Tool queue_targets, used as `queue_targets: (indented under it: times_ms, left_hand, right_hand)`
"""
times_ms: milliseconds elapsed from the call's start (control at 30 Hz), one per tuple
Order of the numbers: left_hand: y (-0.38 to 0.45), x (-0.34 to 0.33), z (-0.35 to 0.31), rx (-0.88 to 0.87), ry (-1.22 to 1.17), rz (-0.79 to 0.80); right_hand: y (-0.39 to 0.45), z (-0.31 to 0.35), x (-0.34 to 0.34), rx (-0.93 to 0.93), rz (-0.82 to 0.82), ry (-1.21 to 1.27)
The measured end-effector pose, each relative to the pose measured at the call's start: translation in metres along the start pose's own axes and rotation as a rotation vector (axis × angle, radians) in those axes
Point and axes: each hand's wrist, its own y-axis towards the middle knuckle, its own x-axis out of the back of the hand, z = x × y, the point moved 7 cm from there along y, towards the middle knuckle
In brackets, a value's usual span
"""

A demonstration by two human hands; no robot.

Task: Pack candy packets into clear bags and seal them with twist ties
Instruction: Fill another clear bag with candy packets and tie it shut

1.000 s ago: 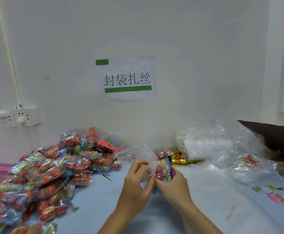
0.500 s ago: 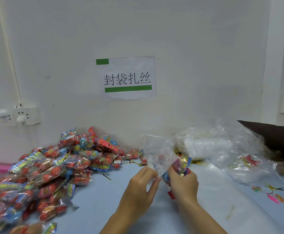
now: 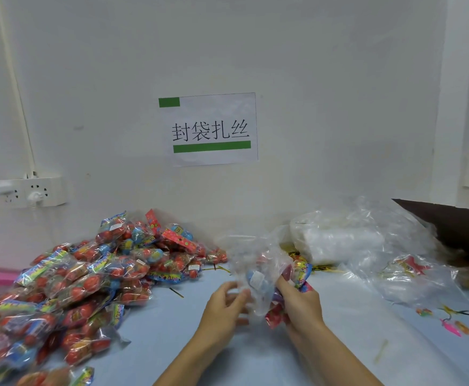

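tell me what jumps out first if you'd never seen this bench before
The big heap of red and blue candy packets in clear bags on the left of the table. Next, the white paper sign with green bars on the wall straight ahead. At the centre front, the left hand and the right hand work a clear bag with candy packets.

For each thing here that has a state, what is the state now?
clear bag: open, held up, a candy inside
left hand: pinches the bag's edge
right hand: grips candy packets and the bag
packed bags pile: heaped on the table
spare bags: stacked, unused
wall socket: plug in
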Motion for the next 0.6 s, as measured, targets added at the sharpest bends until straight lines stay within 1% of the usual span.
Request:
queue_targets:
  times_ms: [100,233,333,367,400,467,533,600]
  left_hand:
    - [-0.003,-0.008,0.005,0.008,0.064,0.081]
    - [-0.009,-0.02,0.007,0.005,0.155,0.236]
    - [-0.008,-0.018,0.003,-0.001,0.165,0.254]
    - [-0.007,-0.015,0.001,0.004,0.131,0.237]
    - [-0.005,-0.009,0.001,0.024,0.046,0.204]
    - [0.001,0.005,0.005,0.087,-0.216,0.097]
    - [0.006,0.021,0.007,0.062,-0.35,-0.004]
    - [0.009,0.024,0.005,-0.004,-0.386,0.048]
  right_hand:
    - [0.002,-0.001,0.0,0.014,0.008,0.021]
    - [0.007,0.002,0.005,0.069,-0.05,0.056]
    - [0.009,0.003,0.005,0.08,-0.061,0.054]
    - [0.009,0.004,0.005,0.083,-0.06,0.05]
    - [0.008,0.005,0.005,0.085,-0.055,0.049]
    - [0.009,0.007,0.004,0.082,-0.036,0.053]
    - [0.009,0.007,0.003,0.073,-0.009,0.034]
    - [0.006,0.004,-0.001,0.056,0.029,-0.007]
